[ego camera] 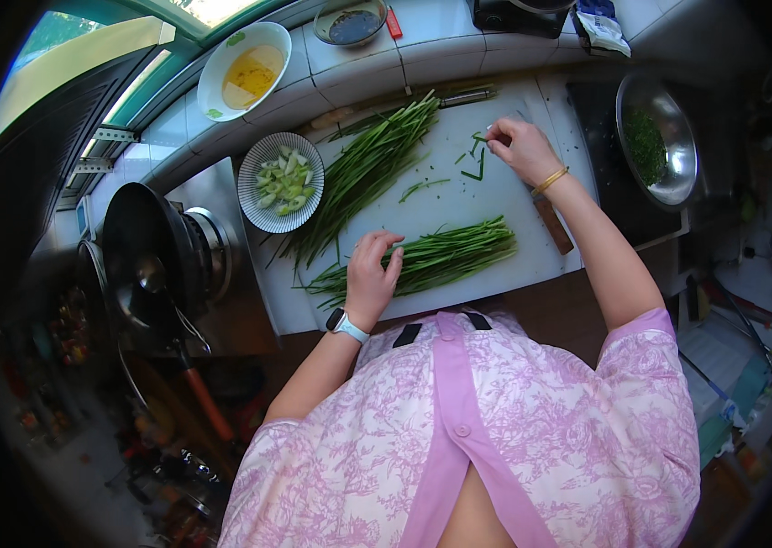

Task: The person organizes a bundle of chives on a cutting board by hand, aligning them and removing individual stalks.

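On a white cutting board (523, 253) lie two bunches of green chives: a near bunch (454, 253) and a longer far bunch (379, 164). My left hand (373, 274) is at the left part of the near bunch, its fingers apart and curved over the stalks. At the board's upper right, my right hand (523, 147) has thumb and fingers pinched at a short piece of green chive (479, 138). More loose pieces (423, 187) and small bits lie between the bunches. A knife's wooden handle (553, 226) shows below my right wrist; most of its blade is hidden.
A striped bowl of sliced scallions (281, 182) overlaps the far bunch. A wok (146, 253) stands on a stove at left, a steel bowl of chopped greens (656, 140) at right. On the tiled ledge are a bowl of yellow liquid (245, 71), a glass bowl (350, 24) and a red lighter (394, 22).
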`<state>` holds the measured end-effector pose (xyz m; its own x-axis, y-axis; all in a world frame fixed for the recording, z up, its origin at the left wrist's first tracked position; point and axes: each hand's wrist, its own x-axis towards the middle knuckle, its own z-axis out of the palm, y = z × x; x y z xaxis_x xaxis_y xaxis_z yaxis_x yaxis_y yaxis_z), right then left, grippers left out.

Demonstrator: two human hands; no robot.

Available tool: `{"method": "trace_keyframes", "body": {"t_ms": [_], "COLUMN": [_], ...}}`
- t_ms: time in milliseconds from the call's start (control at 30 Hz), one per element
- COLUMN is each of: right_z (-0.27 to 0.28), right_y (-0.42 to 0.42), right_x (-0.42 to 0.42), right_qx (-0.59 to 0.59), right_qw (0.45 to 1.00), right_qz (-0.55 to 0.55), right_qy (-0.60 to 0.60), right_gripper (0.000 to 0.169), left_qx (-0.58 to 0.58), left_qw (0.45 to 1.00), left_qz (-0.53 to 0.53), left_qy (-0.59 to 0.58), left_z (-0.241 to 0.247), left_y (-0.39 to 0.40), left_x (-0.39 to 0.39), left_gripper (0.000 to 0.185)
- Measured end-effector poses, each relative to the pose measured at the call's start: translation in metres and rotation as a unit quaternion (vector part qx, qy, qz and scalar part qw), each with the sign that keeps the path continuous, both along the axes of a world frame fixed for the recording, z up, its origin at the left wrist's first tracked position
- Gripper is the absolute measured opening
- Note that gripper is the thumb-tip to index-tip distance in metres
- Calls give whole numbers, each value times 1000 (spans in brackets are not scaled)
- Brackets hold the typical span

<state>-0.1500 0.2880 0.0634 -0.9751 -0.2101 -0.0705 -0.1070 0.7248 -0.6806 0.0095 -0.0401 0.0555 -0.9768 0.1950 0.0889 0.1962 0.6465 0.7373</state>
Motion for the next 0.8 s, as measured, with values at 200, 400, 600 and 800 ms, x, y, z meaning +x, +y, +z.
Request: {"method": "trace_keyframes", "body": {"t_ms": [200, 400, 600, 800], "right_z": [47, 46, 20, -23], "right_y": [-26, -33, -21, -24], "right_x": [41, 70, 95, 123], "right_qx": [-278, -333, -167, -38], "right_qw": [936, 908, 971, 998], "right_qz": [7, 14, -9, 45], "right_qy": [-215, -254, -170, -6], "right_gripper": [14, 14, 12, 6], "left_qx": [162, 140, 110, -75], "left_qw": [985, 989, 984, 990], "left_qz": [54, -35, -42, -98], "left_qy": [-26, 31, -131, -64], "left_z": [47, 25, 14, 8], "left_y": [57, 54, 22, 22], "left_x": [-39, -55, -31, -7], "left_gripper": [24, 17, 12, 10]}}
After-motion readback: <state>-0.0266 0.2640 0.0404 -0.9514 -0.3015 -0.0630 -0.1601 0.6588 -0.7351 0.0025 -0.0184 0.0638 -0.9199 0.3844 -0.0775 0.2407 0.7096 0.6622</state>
